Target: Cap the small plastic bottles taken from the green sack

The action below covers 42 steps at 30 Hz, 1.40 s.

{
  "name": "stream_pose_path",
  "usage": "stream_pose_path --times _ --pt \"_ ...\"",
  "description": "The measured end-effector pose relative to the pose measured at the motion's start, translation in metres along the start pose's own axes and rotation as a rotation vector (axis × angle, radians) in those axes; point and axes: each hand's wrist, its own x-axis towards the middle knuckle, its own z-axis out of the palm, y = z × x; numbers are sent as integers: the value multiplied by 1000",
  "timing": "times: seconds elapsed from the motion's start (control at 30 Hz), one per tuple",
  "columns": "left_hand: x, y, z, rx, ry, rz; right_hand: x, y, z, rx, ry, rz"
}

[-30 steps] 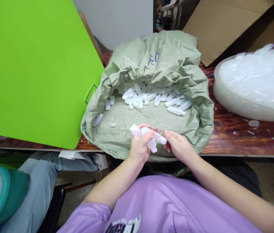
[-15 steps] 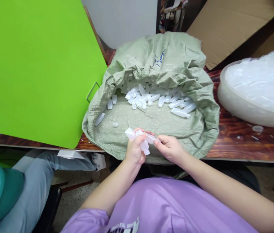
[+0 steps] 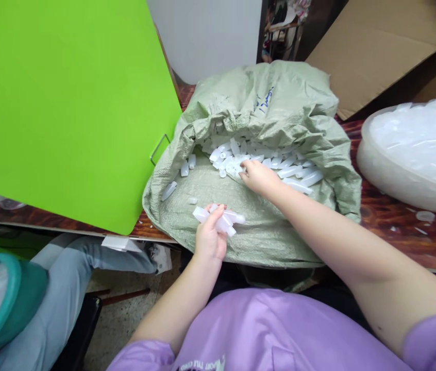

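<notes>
Several small milky-white plastic tubes point(image 3: 223, 221), each with a flattened end and a narrow neck, lie crossed in my left hand point(image 3: 211, 234), whose thumb and fingers are closed around them. That hand hovers over the front of an open pale green woven sack point(image 3: 280, 226). Inside the sack, a heap of like tubes point(image 3: 225, 154) lies toward the back. My right hand point(image 3: 260, 178) reaches into this heap, its thumb and index fingertip slightly apart at the tubes. Its other fingers are partly hidden.
A bright green board point(image 3: 67, 103) stands at left, against the sack's side. At right, a translucent tub point(image 3: 396, 180) is heaped with white pieces, near a cardboard box point(image 3: 380, 51). At lower left are a teal bucket point(image 3: 28, 288) and another person's leg point(image 3: 67, 278).
My right hand has left the tubes in my left hand and moved forward to the heap in the sack. My left hand still holds its tubes. The view has shifted slightly.
</notes>
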Motion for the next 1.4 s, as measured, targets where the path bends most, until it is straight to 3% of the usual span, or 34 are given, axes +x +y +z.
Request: stream_pose_path --times 0.1,0.23,0.37,0.43,0.5,0.63,0.73,0.83,0.97,1.13,1.2,1.33,1.4 --pt "-3 1 1 -26 19 0 24 1 14 -20 -41 -45" --pt "-2 2 -3 -22 50 20 18 0 17 -11 -49 -54" --pt "2 0 -3 -16 73 51 -29 -6 -5 139 -34 -79" --pt "3 -2 0 -7 67 57 -63 -10 -15 380 -13 -202" --pt "3 -5 5 -11 63 52 -95 -14 -18 470 5 -382" --pt "2 -13 17 -27 98 14 -132 -16 -7 241 169 -525" --pt "0 -18 24 -52 109 3 -137 -15 3 102 382 -573" --pt "-3 -19 27 -61 80 21 -134 -11 2 141 487 -529" --pt "-6 -13 21 117 -98 -15 -127 4 -11 356 491 -429" --pt "-4 -5 11 347 -216 -117 -125 24 -24 356 322 -584" --pt "-4 -7 9 369 -233 -129 -128 25 -25 351 258 -528" --pt "-6 -16 9 363 -253 -145 -131 16 -23 442 102 -87" --pt "-6 -20 10 376 -263 -130 -130 15 -21 431 -22 55"
